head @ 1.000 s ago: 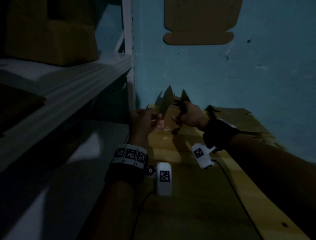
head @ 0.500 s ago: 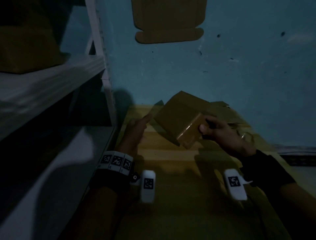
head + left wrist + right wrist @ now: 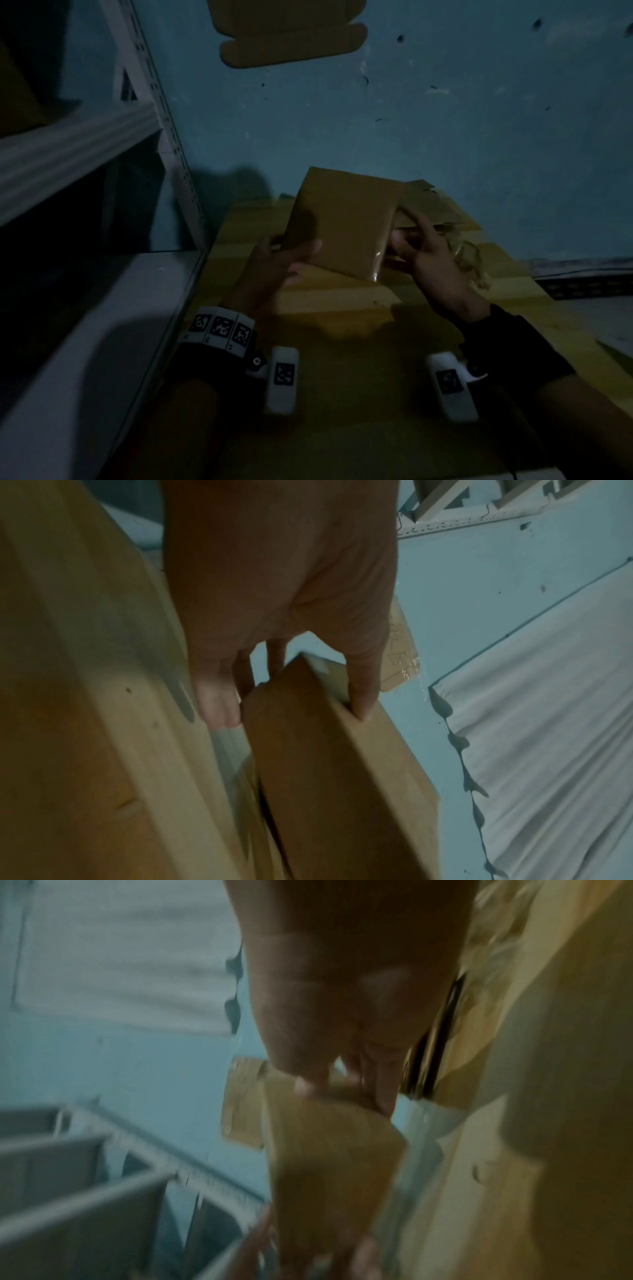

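Brown cardboard box [image 3: 342, 222] held tilted above yellow wooden tabletop [image 3: 342, 308], left grip [image 3: 274, 263] pinching its left corner, right grip [image 3: 428, 260] clasping its right edge, teal wall [image 3: 445, 137] behind, white shelving [image 3: 85, 144] at left

Brown cardboard box [image 3: 342, 219], yellow wooden table [image 3: 342, 377], blue wall [image 3: 445, 120]

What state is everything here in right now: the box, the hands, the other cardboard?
cardboard box, closed, tilted, held above the table by both hands.
left hand, grips the box's left edge.
right hand, grips its right edge.
flattened cardboard, lying on the table behind the box.
cardboard cutout, flat against the wall.
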Available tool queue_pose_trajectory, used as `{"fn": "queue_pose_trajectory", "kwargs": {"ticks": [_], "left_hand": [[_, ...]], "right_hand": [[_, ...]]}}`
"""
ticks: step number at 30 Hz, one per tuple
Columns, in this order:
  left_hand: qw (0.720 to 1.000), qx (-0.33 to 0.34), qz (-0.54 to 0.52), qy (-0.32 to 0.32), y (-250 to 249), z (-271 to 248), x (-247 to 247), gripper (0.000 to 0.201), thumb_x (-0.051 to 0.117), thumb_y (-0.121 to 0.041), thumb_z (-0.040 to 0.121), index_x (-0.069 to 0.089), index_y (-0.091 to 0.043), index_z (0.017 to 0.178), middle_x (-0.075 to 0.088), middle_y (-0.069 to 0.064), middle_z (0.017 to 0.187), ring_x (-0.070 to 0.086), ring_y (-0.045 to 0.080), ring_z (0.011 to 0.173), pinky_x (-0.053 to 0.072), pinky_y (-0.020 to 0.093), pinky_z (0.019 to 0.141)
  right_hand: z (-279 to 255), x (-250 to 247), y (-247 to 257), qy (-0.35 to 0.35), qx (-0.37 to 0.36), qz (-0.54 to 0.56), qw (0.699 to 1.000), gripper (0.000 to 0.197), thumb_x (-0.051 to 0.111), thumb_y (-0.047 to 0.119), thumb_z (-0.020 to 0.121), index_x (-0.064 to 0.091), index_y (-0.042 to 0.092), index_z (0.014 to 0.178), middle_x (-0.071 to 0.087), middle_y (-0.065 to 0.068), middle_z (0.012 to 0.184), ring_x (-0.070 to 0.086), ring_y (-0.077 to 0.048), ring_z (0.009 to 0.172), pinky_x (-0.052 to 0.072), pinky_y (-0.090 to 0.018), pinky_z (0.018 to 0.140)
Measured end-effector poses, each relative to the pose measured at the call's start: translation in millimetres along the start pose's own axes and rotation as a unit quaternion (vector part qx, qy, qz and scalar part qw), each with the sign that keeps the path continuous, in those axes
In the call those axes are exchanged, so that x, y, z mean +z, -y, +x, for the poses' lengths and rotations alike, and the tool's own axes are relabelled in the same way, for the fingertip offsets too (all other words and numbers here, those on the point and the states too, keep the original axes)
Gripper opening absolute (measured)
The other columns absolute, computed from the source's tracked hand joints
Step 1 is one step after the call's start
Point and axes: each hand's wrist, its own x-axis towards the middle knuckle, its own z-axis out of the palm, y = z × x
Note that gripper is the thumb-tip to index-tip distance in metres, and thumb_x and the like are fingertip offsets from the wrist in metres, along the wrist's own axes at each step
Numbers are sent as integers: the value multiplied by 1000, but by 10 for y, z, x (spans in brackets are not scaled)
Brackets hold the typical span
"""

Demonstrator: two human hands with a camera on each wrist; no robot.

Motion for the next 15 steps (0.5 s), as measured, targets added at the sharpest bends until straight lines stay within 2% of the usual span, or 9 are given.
{"fn": "queue_pose_trajectory", "kwargs": {"ticks": [1, 2, 3, 5, 7, 9, 11, 12, 15], "left_hand": [[1000, 1, 3, -1, 0, 2, 7, 102, 95, -44, 46, 53, -13, 133, 66, 5, 122, 66, 23, 106, 54, 46, 94], [1000, 3, 7, 5, -3, 0, 13, 99, 95, -44, 47, 54, -14, 132, 66, 5, 122, 66, 23, 106, 55, 47, 94], [1000, 6, 12, 14, -4, -1, 19, 91, 93, -41, 52, 57, -14, 130, 67, 6, 121, 66, 24, 106, 54, 47, 94], [999, 8, 21, 25, -6, -12, 31, 76, 90, -36, 57, 62, -14, 124, 68, 7, 119, 66, 25, 107, 53, 50, 96], [999, 14, 34, 12, -2, -7, 35, 75, 92, -37, 52, 67, -14, 118, 70, 8, 118, 66, 27, 107, 53, 53, 95], [998, 28, 51, 8, -8, -1, 49, 62, 93, -39, 52, 71, -18, 107, 72, 8, 113, 67, 30, 106, 54, 55, 92], [998, 38, 55, 13, -25, -16, 76, 44, 90, -31, 62, 71, -18, 100, 71, 13, 111, 68, 33, 104, 55, 54, 91], [998, 39, 55, 13, -31, -18, 87, 44, 86, -30, 65, 69, -15, 102, 71, 14, 111, 68, 33, 103, 55, 53, 91], [996, 42, 75, 30, -38, -37, 122, 70, 81, -40, 57, 63, -12, 119, 69, 9, 113, 69, 29, 100, 56, 49, 90]], "right_hand": [[19, 23, -3, -14, 12, 10, 1000, 66, 54, 23, 102, 23, 23, 160, 62, -7, 132, 68, -14, 107, 62, -27, 81], [32, 40, -8, -21, 25, 18, 999, 66, 52, 26, 104, 18, 23, 161, 60, -6, 135, 67, -11, 107, 61, -26, 78], [41, 53, -11, -24, 38, 22, 999, 63, 49, 29, 106, 19, 23, 160, 60, -5, 136, 67, -10, 106, 60, -26, 77], [28, 69, -4, -17, 53, 16, 998, 49, 44, 34, 108, 35, 24, 155, 65, 1, 129, 70, -11, 104, 58, -28, 78], [-18, 75, 21, 1, 50, 7, 999, 37, 38, 41, 108, 55, 28, 139, 72, 7, 119, 70, -11, 106, 57, -26, 78], [-75, 89, 66, 22, 43, 15, 999, 34, 38, 48, 105, 62, 33, 123, 74, 12, 113, 71, -9, 106, 59, -24, 77], [-113, 115, 91, 40, 35, 26, 998, 30, 44, 47, 102, 61, 33, 123, 74, 15, 110, 71, -8, 103, 58, -20, 74], [-119, 128, 89, 42, 33, 32, 998, 29, 50, 42, 102, 59, 30, 127, 74, 14, 110, 71, -8, 101, 58, -19, 72], [-129, 158, 61, 30, 19, 8, 999, 52, 72, 27, 91, 51, 24, 139, 69, 6, 120, 71, -7, 101, 59, -22, 74]]}}
